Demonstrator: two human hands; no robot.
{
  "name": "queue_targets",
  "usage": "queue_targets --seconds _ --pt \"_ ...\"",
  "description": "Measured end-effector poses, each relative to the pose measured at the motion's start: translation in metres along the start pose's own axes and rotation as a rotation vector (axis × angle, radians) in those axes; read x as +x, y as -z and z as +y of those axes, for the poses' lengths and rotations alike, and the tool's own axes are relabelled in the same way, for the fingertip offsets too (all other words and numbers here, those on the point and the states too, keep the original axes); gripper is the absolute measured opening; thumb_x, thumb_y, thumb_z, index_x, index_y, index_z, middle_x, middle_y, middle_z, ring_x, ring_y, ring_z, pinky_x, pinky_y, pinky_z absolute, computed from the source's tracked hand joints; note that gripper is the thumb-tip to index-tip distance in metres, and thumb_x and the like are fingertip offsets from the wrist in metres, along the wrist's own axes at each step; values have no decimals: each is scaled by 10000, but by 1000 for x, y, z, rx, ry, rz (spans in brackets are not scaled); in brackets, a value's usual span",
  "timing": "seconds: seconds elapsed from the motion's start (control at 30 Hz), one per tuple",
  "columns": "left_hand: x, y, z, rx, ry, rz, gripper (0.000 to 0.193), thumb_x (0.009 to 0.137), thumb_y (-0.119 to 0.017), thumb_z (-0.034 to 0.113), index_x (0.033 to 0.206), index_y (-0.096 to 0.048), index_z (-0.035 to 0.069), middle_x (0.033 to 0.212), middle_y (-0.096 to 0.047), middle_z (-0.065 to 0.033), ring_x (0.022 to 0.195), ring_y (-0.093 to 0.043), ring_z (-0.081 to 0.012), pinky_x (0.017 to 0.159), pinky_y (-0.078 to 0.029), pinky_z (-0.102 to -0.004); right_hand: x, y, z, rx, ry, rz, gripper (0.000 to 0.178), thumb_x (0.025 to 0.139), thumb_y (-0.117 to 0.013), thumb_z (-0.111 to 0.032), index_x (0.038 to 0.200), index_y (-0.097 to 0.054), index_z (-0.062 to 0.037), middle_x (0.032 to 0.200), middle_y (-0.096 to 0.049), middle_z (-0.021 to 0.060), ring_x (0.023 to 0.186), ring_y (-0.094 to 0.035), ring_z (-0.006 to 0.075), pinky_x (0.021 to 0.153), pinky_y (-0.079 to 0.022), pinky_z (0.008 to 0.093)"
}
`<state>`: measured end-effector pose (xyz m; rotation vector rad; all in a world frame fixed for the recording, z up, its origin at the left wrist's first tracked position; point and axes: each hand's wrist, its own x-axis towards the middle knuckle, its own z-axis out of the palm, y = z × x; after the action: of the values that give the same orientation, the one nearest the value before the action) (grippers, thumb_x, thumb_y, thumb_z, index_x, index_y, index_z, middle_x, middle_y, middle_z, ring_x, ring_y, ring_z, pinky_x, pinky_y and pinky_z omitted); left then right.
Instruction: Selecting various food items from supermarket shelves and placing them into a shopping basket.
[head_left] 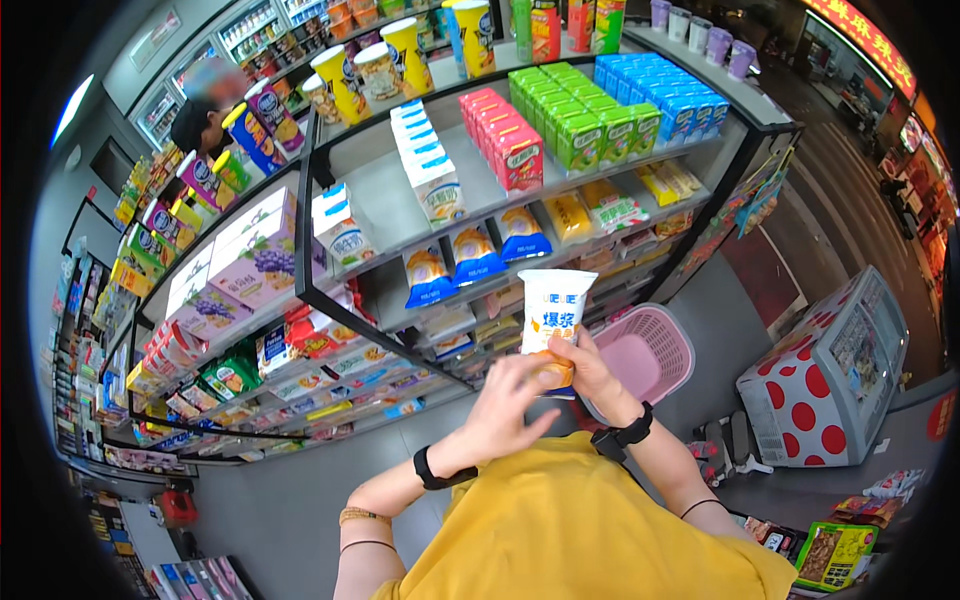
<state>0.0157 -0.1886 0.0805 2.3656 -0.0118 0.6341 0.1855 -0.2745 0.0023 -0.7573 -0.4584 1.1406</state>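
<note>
Right hand (pixel 590 378) has the white-and-orange packet (pixel 549 310) pinched on the near side of the shelf (pixel 345 155), left of the pink basket (pixel 638 366), left hand (pixel 500 408) loosely spread (can't tell if touching), so imo a slack right thumb could drop it.

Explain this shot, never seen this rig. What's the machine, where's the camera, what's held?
No machine here: a person in a yellow shirt works bare-handed. The one picture comes from a head-worn fisheye camera looking down, so straight edges bend. The right hand holds a white-and-orange packet; the left hand is at its lower front, grip unclear. Ahead, a shelf unit carries green cartons, blue cartons and pink cartons on its upper level. A pink basket stands on the floor.
</note>
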Motion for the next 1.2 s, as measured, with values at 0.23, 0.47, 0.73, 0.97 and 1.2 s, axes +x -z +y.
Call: queue_targets --seconds 0.23,0.47,0.73,0.97,1.2 --pt "24 18 -19 -392 344 356 330 852 -731 129 1145 -640 6 1049 -605 -104 939 -619 -200 783 -482 -304 -36 -14 -17 -245 37 -79 545 792 -769 -134 1274 -544 -20 1157 -661 77 1051 -635 154 918 -505 318" --pt "26 11 -27 -633 354 421 155 916 -672 67 1047 -673 -15 1017 -611 -60 906 -604 -113 756 -488 -237 -43 -7 -18 -308 36 -86 561 768 -785 -100 1267 -543 -16 1154 -662 85 1056 -635 162 913 -506 320" --pt "12 3 -43 -596 389 401 64 921 -650 22 901 -655 -39 927 -600 -57 841 -579 -101 733 -478 -242 -44 15 -6 -463 -77 -101 680 712 -835 -103 1298 -507 6 1152 -642 79 1077 -618 168 937 -496 338" --pt "10 2 -33 -536 356 452 89 887 -693 67 876 -674 -20 824 -627 -68 724 -573 -124 656 -460 -264 -31 6 -3 -361 66 -124 1004 645 -919 -244 1440 -357 0 1329 -522 109 1218 -540 200 1013 -449 338" --pt "1 0 -37 -337 228 454 74 872 -697 59 862 -668 -9 804 -633 -87 757 -594 -185 668 -471 -301 -18 -19 -3 -383 150 -57 807 725 -853 -335 1341 -460 7 1259 -589 137 1167 -574 227 994 -464 354"
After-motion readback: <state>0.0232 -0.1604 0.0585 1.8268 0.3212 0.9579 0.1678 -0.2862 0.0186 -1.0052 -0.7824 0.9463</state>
